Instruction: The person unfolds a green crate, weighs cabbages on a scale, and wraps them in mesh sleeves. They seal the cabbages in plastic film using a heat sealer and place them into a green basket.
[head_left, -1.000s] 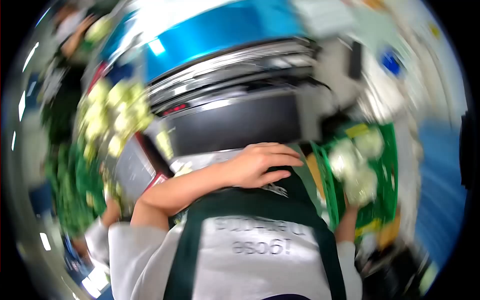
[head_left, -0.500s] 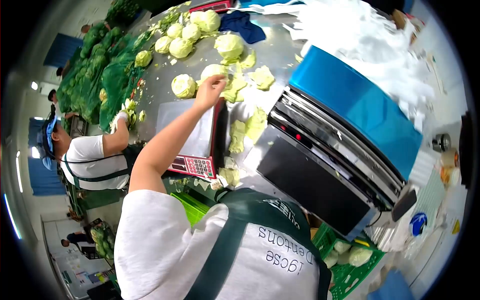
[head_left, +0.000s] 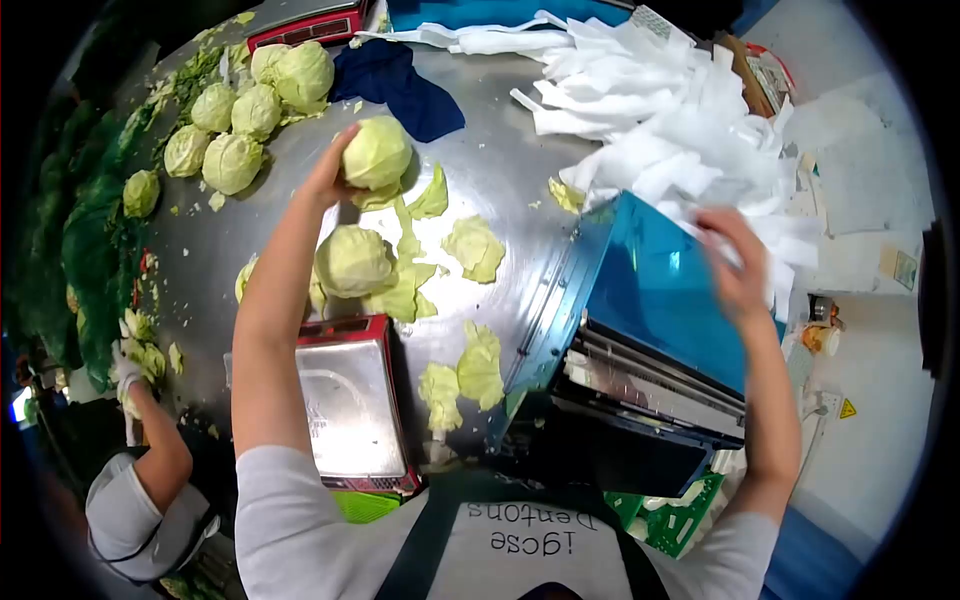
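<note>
My left hand [head_left: 328, 172] is curled around the left side of a pale green cabbage [head_left: 378, 153] above the metal table. A second cabbage [head_left: 354, 261] sits just nearer to me, with loose leaves [head_left: 405, 290] beside it. Over the blue-topped machine [head_left: 650, 270], my right hand [head_left: 738, 265] is blurred, close to a heap of soft white strips [head_left: 680, 160]. Whether its fingers touch a strip I cannot make out. A red-framed scale [head_left: 352, 405] with a bare metal plate lies below my left forearm.
Several cabbages [head_left: 256, 111] are grouped at the far left, next to a dark blue cloth [head_left: 398, 88]. Another red scale [head_left: 305, 25] stands at the back. A co-worker's gloved hand [head_left: 127, 368] is at left by leaves. Green crates [head_left: 685, 515] sit below the machine.
My left hand has moved away from me and now grips a cabbage. My right hand has come into view over the machine. The camera view has turned, and the scale plate shows more fully.
</note>
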{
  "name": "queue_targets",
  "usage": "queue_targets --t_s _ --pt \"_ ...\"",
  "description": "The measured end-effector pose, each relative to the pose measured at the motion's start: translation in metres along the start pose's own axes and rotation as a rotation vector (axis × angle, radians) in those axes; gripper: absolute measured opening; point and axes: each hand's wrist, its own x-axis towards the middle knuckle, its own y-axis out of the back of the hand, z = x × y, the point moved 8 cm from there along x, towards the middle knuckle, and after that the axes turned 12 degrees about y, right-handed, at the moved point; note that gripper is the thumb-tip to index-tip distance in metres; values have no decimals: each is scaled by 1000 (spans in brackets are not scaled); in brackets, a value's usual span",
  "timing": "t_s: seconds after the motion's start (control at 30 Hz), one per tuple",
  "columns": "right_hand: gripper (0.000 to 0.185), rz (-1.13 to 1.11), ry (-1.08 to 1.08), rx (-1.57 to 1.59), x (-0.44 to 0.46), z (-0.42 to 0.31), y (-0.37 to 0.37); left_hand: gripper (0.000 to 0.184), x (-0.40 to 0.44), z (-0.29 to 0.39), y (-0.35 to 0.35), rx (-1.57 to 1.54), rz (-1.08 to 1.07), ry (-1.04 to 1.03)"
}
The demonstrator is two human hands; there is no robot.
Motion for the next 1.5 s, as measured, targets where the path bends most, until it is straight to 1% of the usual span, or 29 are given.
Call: queue_targets --t_s 0.03,0.07,0.1,0.13,0.23,0.27,0.37,0.43,0.5,0.57,0.63,0.7,0.77,0.83,0.9,0.97,1.0,1.03,1.1,1.13,1.2,1.23,1.27,1.3,1.37,1.4,1.43,1.47,1.5 --pt "24 -143 102 46 44 4 -47 66 -16 0 -3 -122 -27 -42" --pt "29 -292 146 -66 68 28 -94 64 -30 2 2 -156 -67 -59" --pt "34 -508 170 -220 84 56 -140 62 -47 -1 10 -193 -98 -71" --pt "26 -590 299 -541 83 82 -173 64 -71 -2 19 -266 -141 -126" --pt "19 -1248 148 -772 92 137 -237 68 -167 -30 33 -502 -206 -177" --pt "17 -1113 191 -762 105 131 -241 68 -203 -44 32 -558 -216 -178" --pt "17 -535 373 -323 157 36 -210 65 -284 -121 36 -559 -150 -127" --pt "27 -249 482 -96 177 -38 -174 63 -309 -183 48 -499 18 -72" --pt "41 -87 398 113 184 -86 -139 50 -325 -223 43 -496 159 -11" --pt "44 248 547 151 183 -134 -89 49 -331 -243 58 -117 469 -151" --pt "43 432 371 457 176 -149 -49 50 -361 -217 49 365 757 -284" --pt "43 588 182 481 160 -152 -21 52 -382 -210 61 733 1196 -535" --pt "44 423 130 259 154 -132 -19 52 -370 -223 82 224 853 -348" --pt "41 27 215 -20 148 -93 -51 52 -369 -241 105 118 924 -402" --pt "38 80 73 -49 124 -109 -30 41 -390 -248 107 50 1035 -558" --pt "37 60 162 -94 113 -103 -29 31 -454 -245 61 93 1270 -913" --pt "36 52 192 -116 102 -101 -29 26 -471 -246 34 115 1260 -996" --pt "33 17 43 -129 88 -111 -32 25 -466 -250 7 -27 1023 -994" --pt "30 107 175 3 69 -161 -31 39 -446 -239 -71 -114 510 -969" --pt "30 66 215 105 55 -196 -41 60 -442 -227 -104 54 517 -1077" --pt "30 -87 235 252 16 -266 -67 100 -428 -206 -157 155 508 -1037" --pt "30 -196 217 291 -4 -289 -78 96 -426 -196 -176 15 362 -1017" --pt "31 -211 349 331 -17 -310 -77 80 -408 -185 -192 41 144 -1065" --pt "32 -223 482 370 -26 -326 -73 52 -419 -180 -197 -180 87 -1227" --pt "34 95 312 425 -16 -287 -32 32 -400 -191 -205 127 93 -848" --pt "35 291 319 372 -10 -281 -3 26 -402 -187 -200 -101 140 -1194" --pt "33 451 306 323 -8 -265 24 27 -385 -191 -191 -234 46 -1005" --pt "33 506 115 387 -8 -189 53 33 -358 -193 -178 -178 109 -840" --pt "31 537 75 699 -6 -132 81 39 -328 -200 -162 -123 170 -673"
